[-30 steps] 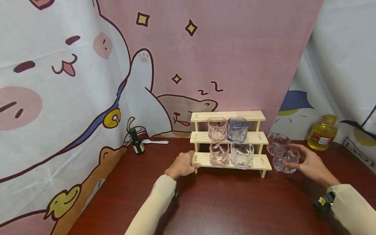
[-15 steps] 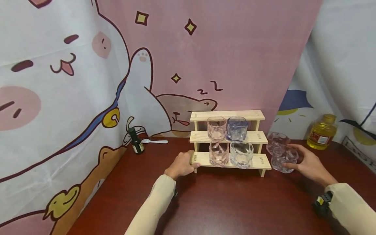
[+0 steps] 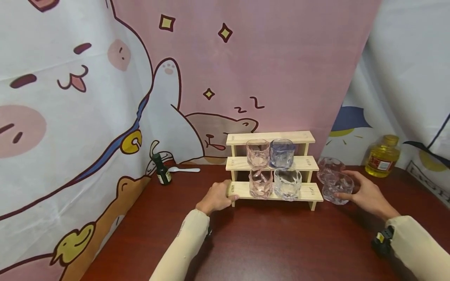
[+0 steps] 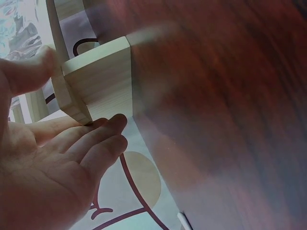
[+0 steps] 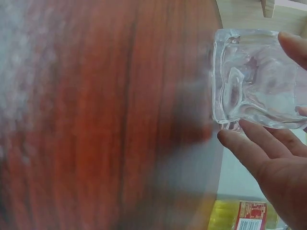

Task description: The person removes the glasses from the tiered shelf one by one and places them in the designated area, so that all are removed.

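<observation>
Head view: right hand (image 3: 369, 197) grips an upright clear glass (image 3: 335, 188), left hand (image 3: 216, 197) a wooden rack (image 3: 270, 137) running left to right.

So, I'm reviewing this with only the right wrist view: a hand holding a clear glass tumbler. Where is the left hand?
Observer: The left hand grips the left end of the lowest shelf on a three-tier wooden stand.
Operator: Is anything on its middle shelf?
Observer: Yes, a pink tumbler and a blue tumbler, side by side.
Operator: And the far left of the table?
Observer: A small dark green bottle stands there near a white spoon.
</observation>
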A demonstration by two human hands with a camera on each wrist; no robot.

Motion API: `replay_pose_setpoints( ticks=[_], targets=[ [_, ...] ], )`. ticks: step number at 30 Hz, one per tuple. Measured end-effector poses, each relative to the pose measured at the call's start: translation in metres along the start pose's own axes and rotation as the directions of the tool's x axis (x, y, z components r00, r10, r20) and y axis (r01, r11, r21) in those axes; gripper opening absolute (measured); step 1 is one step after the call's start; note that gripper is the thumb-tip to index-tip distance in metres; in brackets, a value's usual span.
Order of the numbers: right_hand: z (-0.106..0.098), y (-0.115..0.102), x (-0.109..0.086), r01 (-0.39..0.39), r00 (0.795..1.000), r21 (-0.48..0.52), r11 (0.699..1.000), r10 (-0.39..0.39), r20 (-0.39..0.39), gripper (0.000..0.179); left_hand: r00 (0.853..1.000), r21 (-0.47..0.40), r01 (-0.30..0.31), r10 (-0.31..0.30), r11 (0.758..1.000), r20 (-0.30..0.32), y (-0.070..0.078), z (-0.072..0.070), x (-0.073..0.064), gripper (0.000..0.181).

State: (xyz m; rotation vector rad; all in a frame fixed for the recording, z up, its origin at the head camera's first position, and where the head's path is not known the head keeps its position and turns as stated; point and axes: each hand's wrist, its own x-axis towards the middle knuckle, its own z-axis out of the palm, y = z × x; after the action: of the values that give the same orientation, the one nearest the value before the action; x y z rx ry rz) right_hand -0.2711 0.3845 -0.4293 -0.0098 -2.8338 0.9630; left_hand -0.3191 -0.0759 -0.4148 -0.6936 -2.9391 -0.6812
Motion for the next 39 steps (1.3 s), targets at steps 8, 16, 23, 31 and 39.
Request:
replay_pose_setpoints(
  ticks=[8,16,23,31,39],
  targets=[
    [0.004,0.0,0.001,0.015,1.0,-0.031,0.999,-0.016,-0.006,0.101,1.0,-0.003,-0.015,0.015,1.0,-0.012,-0.004,0.004,-0.002,0.047],
    [0.005,-0.002,0.002,0.014,1.0,-0.052,0.999,-0.014,-0.013,0.1,1.0,0.002,-0.004,0.004,1.0,-0.003,-0.004,0.003,-0.002,0.048],
    [0.002,-0.002,0.001,0.022,0.999,-0.072,0.997,-0.024,-0.035,0.1,1.0,-0.01,-0.003,0.003,1.0,-0.004,-0.003,0.003,0.0,0.053],
    [-0.002,-0.012,0.0,0.034,0.999,-0.12,0.992,-0.037,-0.019,0.107,1.0,-0.03,-0.016,0.015,0.999,-0.009,-0.003,0.004,-0.001,0.048],
    [-0.006,-0.04,-0.002,0.074,0.989,-0.129,0.989,-0.09,-0.118,0.099,0.999,-0.05,-0.03,0.029,0.998,-0.024,-0.004,0.001,-0.001,0.045]
  ],
)
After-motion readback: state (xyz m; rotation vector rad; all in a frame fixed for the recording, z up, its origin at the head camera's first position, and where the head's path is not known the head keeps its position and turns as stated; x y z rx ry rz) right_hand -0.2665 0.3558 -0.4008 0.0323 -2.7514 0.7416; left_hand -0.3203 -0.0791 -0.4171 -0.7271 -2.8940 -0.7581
